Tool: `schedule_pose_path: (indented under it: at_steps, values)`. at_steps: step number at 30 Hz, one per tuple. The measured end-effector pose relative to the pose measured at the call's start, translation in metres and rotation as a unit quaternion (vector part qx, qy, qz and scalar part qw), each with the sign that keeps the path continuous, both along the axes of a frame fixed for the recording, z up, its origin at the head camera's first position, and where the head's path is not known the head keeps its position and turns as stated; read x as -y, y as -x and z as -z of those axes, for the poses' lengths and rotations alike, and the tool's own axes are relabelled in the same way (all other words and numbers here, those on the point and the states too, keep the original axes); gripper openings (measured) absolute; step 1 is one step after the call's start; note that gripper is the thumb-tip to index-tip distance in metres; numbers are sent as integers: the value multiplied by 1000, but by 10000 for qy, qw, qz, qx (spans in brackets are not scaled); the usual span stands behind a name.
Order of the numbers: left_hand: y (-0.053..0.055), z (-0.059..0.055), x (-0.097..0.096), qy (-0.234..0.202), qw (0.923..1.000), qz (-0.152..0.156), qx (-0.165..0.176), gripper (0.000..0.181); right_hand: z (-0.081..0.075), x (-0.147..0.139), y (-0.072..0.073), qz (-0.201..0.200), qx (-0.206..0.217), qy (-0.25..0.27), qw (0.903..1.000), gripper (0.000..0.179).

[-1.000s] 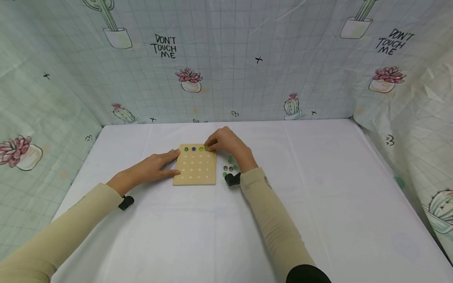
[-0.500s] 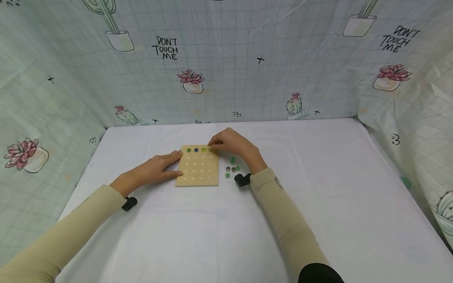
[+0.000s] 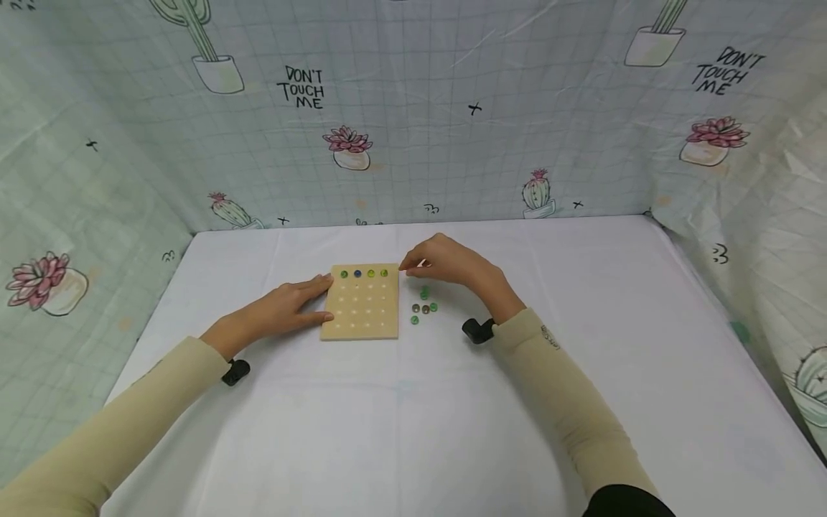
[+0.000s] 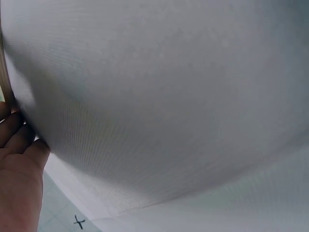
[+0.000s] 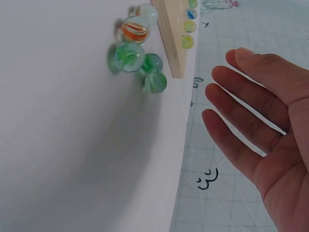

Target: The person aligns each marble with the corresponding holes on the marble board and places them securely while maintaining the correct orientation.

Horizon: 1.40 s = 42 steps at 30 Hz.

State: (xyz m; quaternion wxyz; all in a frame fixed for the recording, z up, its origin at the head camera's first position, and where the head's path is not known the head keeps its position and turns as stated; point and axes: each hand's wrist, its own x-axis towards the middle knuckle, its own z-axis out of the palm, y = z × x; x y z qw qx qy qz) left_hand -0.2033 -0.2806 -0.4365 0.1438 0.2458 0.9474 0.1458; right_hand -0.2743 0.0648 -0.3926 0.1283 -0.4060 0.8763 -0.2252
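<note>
A square wooden board [image 3: 359, 304] with rows of small hollows lies on the white table. Along its far row sit several glass marbles [image 3: 371, 273], green, blue and yellow-green. My left hand [image 3: 284, 307] rests at the board's left edge, thumb and fingers extended; in the left wrist view only part of this hand [image 4: 20, 179] shows. Just right of the board's far right corner is my right hand [image 3: 446, 260], fingers loosely bent and nothing seen in them. Several loose marbles [image 3: 415, 320] lie right of the board; the right wrist view shows green marbles [image 5: 129, 57] and an orange-striped marble [image 5: 135, 30].
A white cloth [image 3: 400, 416] covers the table. Behind it stands a printed backdrop [image 3: 413, 143] with cactus drawings, and similar sheets hang at the left and right. Black wrist cameras, such as the right one [image 3: 478, 331], sit below each hand.
My right hand has let go of the yellow-green marble in the far row's right end and moved right, off the board. My left hand stays at the board's edge.
</note>
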Motion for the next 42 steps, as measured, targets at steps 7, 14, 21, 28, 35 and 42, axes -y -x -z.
schedule_pose_path:
  at_steps: [7, 14, 21, 28, 35, 42]
  values:
    - [-5, 4, 4, 4, 10000, -75, 34, 91, 1, -14, -17, 20, -88, -88, 9999, 21]
    - [-4, 4, 4, -16, 10000, -25, -7, 90, 5, -29, -27, -75, -154, 2, 9999, 20]
    - [-3, 0, 3, 27, 10000, -24, 3, 90, 12, -40, -37, -47, -38, -135, 9999, 21]
    - [-2, -1, 3, -20, 10000, 21, -29, 89, 16, -40, -39, -180, -40, -199, 9996, 19]
    - [-2, -1, 1, -13, 10000, 51, -54, 89, 19, -35, -37, -318, -170, -456, 9983, 18]
    - [0, -1, 0, -16, 10000, 40, -50, 89, 19, -33, -37, -371, -222, -640, 9970, 18]
